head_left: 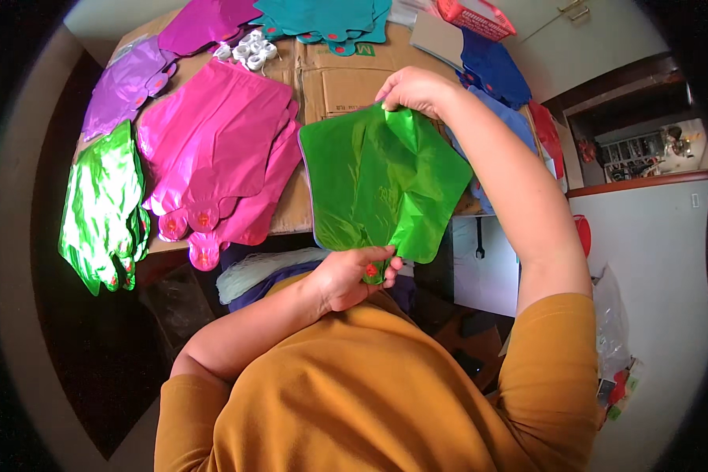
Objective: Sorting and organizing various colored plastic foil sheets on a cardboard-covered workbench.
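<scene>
A flat, shiny green foil balloon [354, 185] is stretched out in front of me, over the near edge of the cardboard. At its top edge, my right hand [417, 90] pinches the foil between thumb and fingers. Down at the tab with a red mark, my left hand [354, 275] grips the foil, its thumb on top. Part of the left fingers is hidden behind the tab. Left of the balloon lies a pile of pink foil balloons [212, 141], their round tabs hanging past the table edge.
More green foil balloons [102, 212] hang at the left edge. Purple [126, 90], magenta [204, 23], teal [322, 16] and blue [492, 67] ones lie around the cardboard [354, 75]. White ribbon rolls [253, 51] sit at the back; a red basket [476, 17] stands far right.
</scene>
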Demonstrator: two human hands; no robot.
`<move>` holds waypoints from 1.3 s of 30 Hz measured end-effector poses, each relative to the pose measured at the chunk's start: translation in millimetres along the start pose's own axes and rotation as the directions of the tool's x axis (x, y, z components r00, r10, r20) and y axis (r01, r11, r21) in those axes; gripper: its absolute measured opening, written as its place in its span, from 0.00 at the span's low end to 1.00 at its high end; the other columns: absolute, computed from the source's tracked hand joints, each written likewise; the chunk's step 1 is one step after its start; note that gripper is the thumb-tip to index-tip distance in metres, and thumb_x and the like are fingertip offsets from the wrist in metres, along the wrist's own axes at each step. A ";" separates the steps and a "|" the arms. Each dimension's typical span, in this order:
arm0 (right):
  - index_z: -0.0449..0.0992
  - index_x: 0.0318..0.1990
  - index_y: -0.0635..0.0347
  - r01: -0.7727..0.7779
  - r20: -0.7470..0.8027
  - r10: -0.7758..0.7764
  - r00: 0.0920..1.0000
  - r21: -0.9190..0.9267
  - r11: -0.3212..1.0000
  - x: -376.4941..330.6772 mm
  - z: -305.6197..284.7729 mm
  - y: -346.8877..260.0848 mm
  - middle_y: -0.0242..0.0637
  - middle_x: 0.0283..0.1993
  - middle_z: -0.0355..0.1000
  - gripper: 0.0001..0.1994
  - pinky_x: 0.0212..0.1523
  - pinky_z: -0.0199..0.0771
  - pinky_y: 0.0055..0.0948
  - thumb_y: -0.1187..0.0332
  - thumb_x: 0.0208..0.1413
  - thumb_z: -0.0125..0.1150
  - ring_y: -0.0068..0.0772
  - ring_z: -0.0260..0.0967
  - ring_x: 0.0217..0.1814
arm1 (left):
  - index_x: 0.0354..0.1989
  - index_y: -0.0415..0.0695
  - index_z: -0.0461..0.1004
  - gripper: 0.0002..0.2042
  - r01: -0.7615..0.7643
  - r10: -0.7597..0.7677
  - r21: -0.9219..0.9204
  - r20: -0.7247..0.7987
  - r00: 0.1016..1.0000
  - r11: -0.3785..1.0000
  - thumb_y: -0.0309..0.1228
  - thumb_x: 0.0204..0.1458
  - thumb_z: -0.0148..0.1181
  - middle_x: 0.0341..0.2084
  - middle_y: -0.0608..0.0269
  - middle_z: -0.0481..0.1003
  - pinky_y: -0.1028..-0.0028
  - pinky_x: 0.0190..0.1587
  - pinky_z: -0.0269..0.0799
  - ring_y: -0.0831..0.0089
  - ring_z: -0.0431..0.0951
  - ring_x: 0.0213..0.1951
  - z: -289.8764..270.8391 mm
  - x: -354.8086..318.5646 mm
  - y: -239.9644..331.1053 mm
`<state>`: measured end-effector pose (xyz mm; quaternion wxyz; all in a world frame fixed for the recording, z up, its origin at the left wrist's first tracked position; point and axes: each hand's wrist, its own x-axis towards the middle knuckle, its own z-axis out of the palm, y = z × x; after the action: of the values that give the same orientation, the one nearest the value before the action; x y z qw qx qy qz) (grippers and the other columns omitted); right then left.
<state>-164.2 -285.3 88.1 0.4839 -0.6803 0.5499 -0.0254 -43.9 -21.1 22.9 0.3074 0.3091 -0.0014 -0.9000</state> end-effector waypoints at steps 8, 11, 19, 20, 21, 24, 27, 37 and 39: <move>0.76 0.38 0.68 0.023 -0.048 -0.025 0.999 -0.045 0.999 4.5 2.7 2.3 0.41 0.31 0.75 0.09 0.28 0.76 0.29 0.83 0.47 0.60 0.30 0.74 0.29 | 0.39 0.44 0.69 0.05 -0.030 0.032 0.036 -0.074 0.997 0.999 0.31 0.59 0.56 0.28 0.62 0.73 0.75 0.32 0.67 0.73 0.68 0.27 5.0 2.2 -0.3; 0.77 0.38 0.67 0.025 -0.023 -0.026 0.999 -0.068 0.997 5.2 -1.6 2.5 0.39 0.31 0.75 0.08 0.30 0.76 0.29 0.81 0.48 0.60 0.29 0.74 0.31 | 0.38 0.45 0.70 0.03 -0.091 0.103 0.111 -0.108 0.989 0.990 0.29 0.60 0.54 0.26 0.64 0.72 0.77 0.30 0.66 0.75 0.68 0.27 6.5 3.3 -3.5; 0.78 0.41 0.63 0.107 0.126 -0.081 0.989 -0.216 0.970 4.2 -11.1 -9.9 0.33 0.37 0.77 0.14 0.38 0.73 0.25 0.66 0.50 0.69 0.22 0.72 0.35 | 0.37 0.43 0.70 0.03 -0.140 0.159 0.226 -0.068 0.985 0.964 0.28 0.62 0.52 0.25 0.64 0.72 0.77 0.28 0.66 0.76 0.68 0.24 7.5 1.6 -2.7; 0.78 0.42 0.63 0.145 0.177 -0.107 0.978 -0.216 0.965 2.0 -11.0 -14.2 0.33 0.37 0.77 0.15 0.39 0.72 0.24 0.64 0.49 0.69 0.21 0.72 0.36 | 0.37 0.43 0.70 0.04 -0.158 0.167 0.213 -0.026 0.986 0.964 0.28 0.62 0.52 0.25 0.64 0.73 0.77 0.28 0.66 0.76 0.68 0.25 3.9 2.7 -2.5; 0.78 0.42 0.63 0.189 0.217 -0.134 0.967 -0.253 0.949 1.9 -14.0 -14.0 0.32 0.37 0.77 0.15 0.40 0.72 0.24 0.65 0.50 0.69 0.21 0.72 0.37 | 0.37 0.43 0.70 0.04 -0.173 0.172 0.200 0.021 0.985 0.964 0.28 0.62 0.52 0.25 0.64 0.73 0.77 0.29 0.66 0.76 0.68 0.25 0.1 4.6 -2.3; 0.78 0.43 0.63 0.243 0.256 -0.166 0.952 -0.306 0.921 2.4 -22.7 -10.7 0.32 0.37 0.77 0.13 0.41 0.72 0.24 0.68 0.51 0.67 0.21 0.72 0.39 | 0.37 0.42 0.71 0.04 -0.154 0.147 0.158 0.054 0.988 0.975 0.29 0.62 0.52 0.26 0.63 0.73 0.77 0.29 0.66 0.76 0.69 0.26 -0.5 3.9 -1.3; 0.78 0.43 0.63 0.191 0.168 -0.147 0.975 -0.284 0.940 5.9 -19.1 -3.7 0.32 0.37 0.76 0.11 0.41 0.72 0.24 0.71 0.51 0.65 0.22 0.72 0.38 | 0.37 0.42 0.71 0.05 -0.073 0.072 0.072 0.010 0.997 0.995 0.31 0.61 0.53 0.26 0.63 0.73 0.77 0.33 0.65 0.75 0.67 0.27 1.2 4.1 0.1; 0.77 0.44 0.63 0.212 0.222 -0.150 0.963 -0.293 0.932 8.7 -20.2 -2.5 0.31 0.37 0.76 0.15 0.40 0.72 0.25 0.72 0.47 0.68 0.23 0.72 0.38 | 0.37 0.44 0.71 0.05 -0.113 0.115 0.149 -0.008 0.993 0.982 0.31 0.62 0.52 0.25 0.64 0.74 0.77 0.28 0.64 0.77 0.66 0.25 1.2 3.5 -1.4; 0.76 0.46 0.63 0.199 0.321 -0.092 0.943 -0.318 0.927 6.7 -26.3 -10.8 0.31 0.38 0.75 0.19 0.39 0.72 0.25 0.71 0.44 0.70 0.23 0.72 0.39 | 0.34 0.44 0.71 0.06 -0.158 0.160 0.241 0.011 0.987 0.957 0.31 0.62 0.52 0.24 0.65 0.73 0.77 0.26 0.63 0.77 0.66 0.23 -2.4 8.2 -4.4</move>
<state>-168.7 -307.9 106.1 0.4315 -0.7898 0.4133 0.1388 -50.1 -21.6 15.5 0.3390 0.3468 -0.1344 -0.8642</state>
